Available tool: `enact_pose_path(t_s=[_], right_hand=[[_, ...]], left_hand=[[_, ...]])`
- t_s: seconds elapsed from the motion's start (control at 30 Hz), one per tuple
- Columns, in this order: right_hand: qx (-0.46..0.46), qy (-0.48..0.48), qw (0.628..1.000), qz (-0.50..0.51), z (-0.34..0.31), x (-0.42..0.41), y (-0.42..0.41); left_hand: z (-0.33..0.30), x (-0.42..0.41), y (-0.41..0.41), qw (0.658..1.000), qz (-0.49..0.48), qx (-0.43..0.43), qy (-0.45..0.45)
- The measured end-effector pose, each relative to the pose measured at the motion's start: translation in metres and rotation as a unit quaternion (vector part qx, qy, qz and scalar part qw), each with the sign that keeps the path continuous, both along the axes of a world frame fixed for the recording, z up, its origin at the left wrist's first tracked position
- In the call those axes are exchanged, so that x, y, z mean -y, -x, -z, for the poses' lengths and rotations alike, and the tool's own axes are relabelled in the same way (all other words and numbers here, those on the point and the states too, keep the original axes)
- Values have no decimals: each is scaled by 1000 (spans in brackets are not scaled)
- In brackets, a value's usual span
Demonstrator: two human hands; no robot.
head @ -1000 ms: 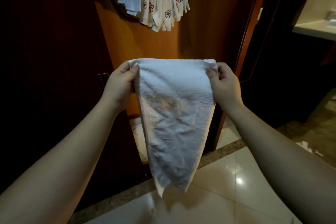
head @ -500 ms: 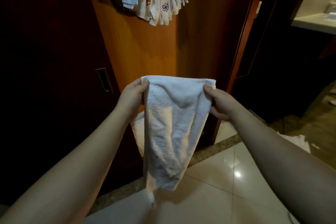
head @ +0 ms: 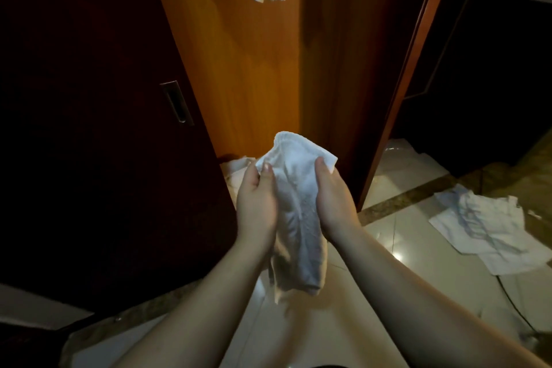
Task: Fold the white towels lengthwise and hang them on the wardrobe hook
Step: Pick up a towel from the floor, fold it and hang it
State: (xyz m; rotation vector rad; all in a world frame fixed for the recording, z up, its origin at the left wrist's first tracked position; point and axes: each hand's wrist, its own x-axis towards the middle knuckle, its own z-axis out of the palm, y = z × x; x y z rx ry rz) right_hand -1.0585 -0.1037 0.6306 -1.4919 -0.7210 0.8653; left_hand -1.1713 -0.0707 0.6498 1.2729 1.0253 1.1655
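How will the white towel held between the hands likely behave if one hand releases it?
Likely floppy: the white towel sags and creases below the left hand and right hand. Probably light, since fingertip pinches hold it up. Its nubby surface suggests little slipping.

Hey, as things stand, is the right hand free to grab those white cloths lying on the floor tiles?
Probably not yet: the right hand grips the white towel together with the left hand. The floor cloths lie unobstructed off to the right.

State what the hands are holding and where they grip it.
Both the left hand and right hand grip one white towel near its top, one on each side edge.
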Motion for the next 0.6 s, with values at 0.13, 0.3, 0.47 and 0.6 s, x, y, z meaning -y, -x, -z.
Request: enact_pose_path(t_s=[0.13, 0.3, 0.47, 0.6], right_hand=[[-44, -34, 997, -56, 1, 2, 11], [-66, -46, 995, -65, 7, 4, 23], [-14, -55, 993, -100, 17, 7, 20], [73, -71, 981, -166, 15, 8, 13]], left_hand=[[-1, 13, 1, 999, 47, 10, -10], [-7, 19, 2, 996, 94, 13, -4], [-4, 18, 8, 988, 155, -16, 17], [-4, 11, 17, 977, 199, -74, 37]])
